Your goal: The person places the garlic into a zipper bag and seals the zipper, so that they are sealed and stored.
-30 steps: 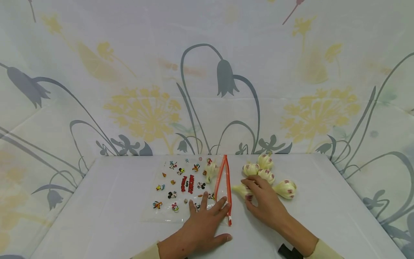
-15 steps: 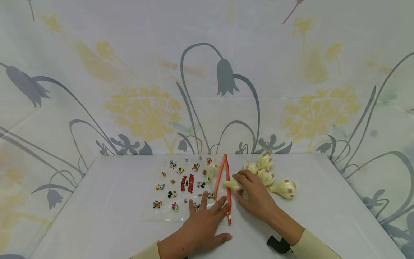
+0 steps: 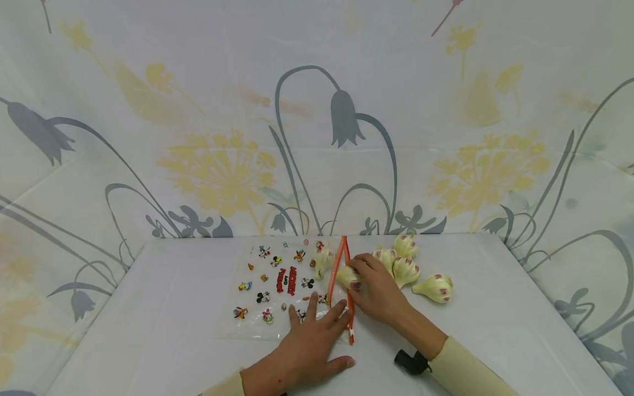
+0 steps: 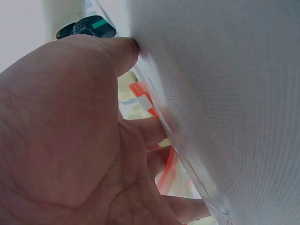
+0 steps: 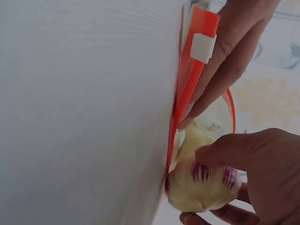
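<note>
A clear zip bag (image 3: 257, 327) printed with small cartoon characters lies flat, its red-edged mouth standing open to the right. My left hand (image 3: 314, 338) rests on its near right corner with the fingers spread. My right hand (image 3: 378, 291) grips a garlic bulb (image 3: 348, 279) at that mouth, stem pointing left into the bag. In the right wrist view the thumb lies over the purple-streaked garlic bulb (image 5: 204, 185), other fingers beneath. Another garlic bulb (image 3: 323, 260) shows through the plastic inside the bag. A white slider (image 5: 203, 48) sits at the near end of the red zip.
Several more garlic bulbs (image 3: 406, 271) cluster right of the bag, with one bulb (image 3: 435, 288) lying apart farther right. A black device (image 3: 412, 362) is at the right wrist. A flowered cloth (image 3: 317, 181) hangs behind the white table (image 3: 163, 330).
My right hand has moved left with the garlic bulb, from beside the other bulbs into the bag's mouth. My left hand has stayed in place on the bag.
</note>
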`<control>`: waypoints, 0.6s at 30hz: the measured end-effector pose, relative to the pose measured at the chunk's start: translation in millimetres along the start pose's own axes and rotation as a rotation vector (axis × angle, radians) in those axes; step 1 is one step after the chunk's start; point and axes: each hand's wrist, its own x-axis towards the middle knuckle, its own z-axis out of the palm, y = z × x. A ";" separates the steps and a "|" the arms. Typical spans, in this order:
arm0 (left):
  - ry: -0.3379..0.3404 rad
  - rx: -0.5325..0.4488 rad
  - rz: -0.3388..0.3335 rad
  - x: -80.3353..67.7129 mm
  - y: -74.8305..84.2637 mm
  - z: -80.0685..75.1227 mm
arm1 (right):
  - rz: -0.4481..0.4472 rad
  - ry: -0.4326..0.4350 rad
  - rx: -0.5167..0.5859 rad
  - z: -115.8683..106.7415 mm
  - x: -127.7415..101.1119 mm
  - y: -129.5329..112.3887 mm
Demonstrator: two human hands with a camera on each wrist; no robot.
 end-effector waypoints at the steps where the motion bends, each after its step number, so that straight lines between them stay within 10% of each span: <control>1: 0.000 0.000 0.001 0.0 0.1 -0.2 | 0.002 0.002 0.003 0.9 1.3 -0.1; 18: 0.014 -0.004 0.006 0.4 -0.5 0.9 | 0.107 0.041 0.134 12.5 17.0 0.7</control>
